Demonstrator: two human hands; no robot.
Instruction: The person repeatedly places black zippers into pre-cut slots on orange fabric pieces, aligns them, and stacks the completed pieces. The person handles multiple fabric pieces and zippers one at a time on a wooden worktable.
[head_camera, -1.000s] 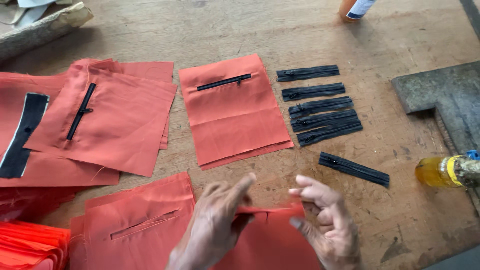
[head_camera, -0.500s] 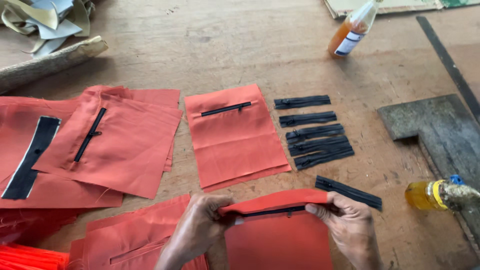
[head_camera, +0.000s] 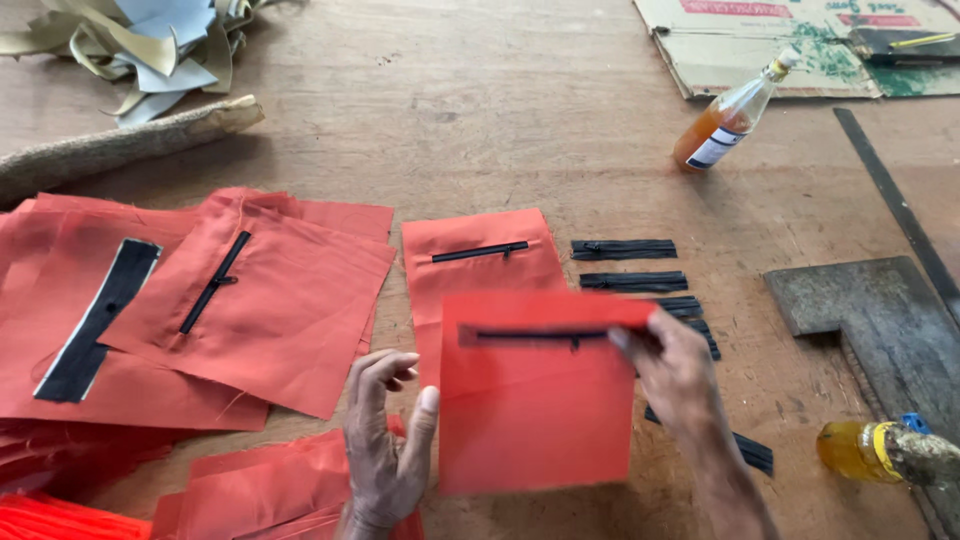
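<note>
My right hand (head_camera: 677, 378) grips the upper right corner of an orange fabric panel (head_camera: 535, 410) with a black zipper sewn across its top, holding it flat above the wooden table. My left hand (head_camera: 386, 440) hovers at the panel's lower left edge, fingers apart, thumb touching or nearly touching the cloth. Behind it lies another orange panel with a zipper (head_camera: 478, 255). Several loose black zippers (head_camera: 624, 249) lie in a row to the right, partly hidden by my right hand.
A stack of orange zippered panels (head_camera: 250, 300) lies at left, more orange cloth (head_camera: 250, 490) under my left hand. A bottle of orange liquid (head_camera: 728, 118) stands far right, a yellow bottle (head_camera: 865, 450) near right, a grey metal square (head_camera: 880, 320), cardboard (head_camera: 760, 40), scraps (head_camera: 150, 45).
The panel, earlier held folded low in both hands, is now lifted and spread flat. My left hand has let go of its top edge and dropped to the lower left.
</note>
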